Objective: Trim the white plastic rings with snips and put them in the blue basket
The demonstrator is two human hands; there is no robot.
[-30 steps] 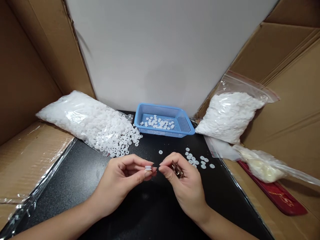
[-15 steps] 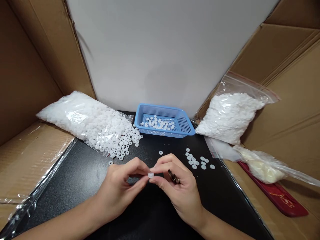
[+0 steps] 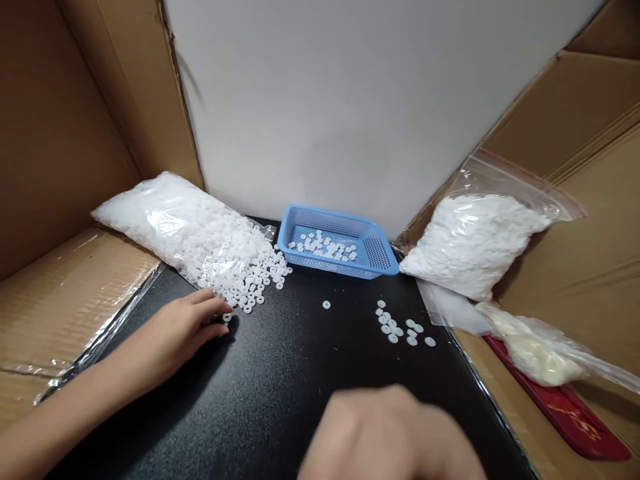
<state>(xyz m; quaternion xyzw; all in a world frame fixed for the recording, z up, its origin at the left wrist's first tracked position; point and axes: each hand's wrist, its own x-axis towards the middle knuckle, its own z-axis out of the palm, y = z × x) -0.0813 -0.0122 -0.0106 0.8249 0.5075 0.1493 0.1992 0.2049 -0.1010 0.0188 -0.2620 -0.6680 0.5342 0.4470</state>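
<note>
Beside the spilled white rings (image 3: pixel 253 283) at the mouth of a clear bag, my left hand (image 3: pixel 193 323) reaches with thumb and fingers apart around a loose ring (image 3: pixel 227 317) on the black surface. Nothing is held in it. My right hand (image 3: pixel 393 437) is blurred at the bottom edge, its back toward the camera; the fingers are hidden, so what it holds cannot be seen. Several white pieces lie in the blue basket (image 3: pixel 340 268) at the back. A single ring (image 3: pixel 327 305) lies in front of the basket, and several flat white discs (image 3: pixel 393 338) lie to the right.
A full bag of rings (image 3: pixel 165 213) leans at the back left. At the right stand a zip bag of white pieces (image 3: pixel 480 240) and a bag of yellowish material (image 3: pixel 537 357) over a red object (image 3: pixel 575 417). Cardboard walls flank the black table (image 3: pixel 280 393).
My hands have separated from around a small white piece. The left moved left to the loose ring and opened; the right came down toward the camera. The view shifted slightly.
</note>
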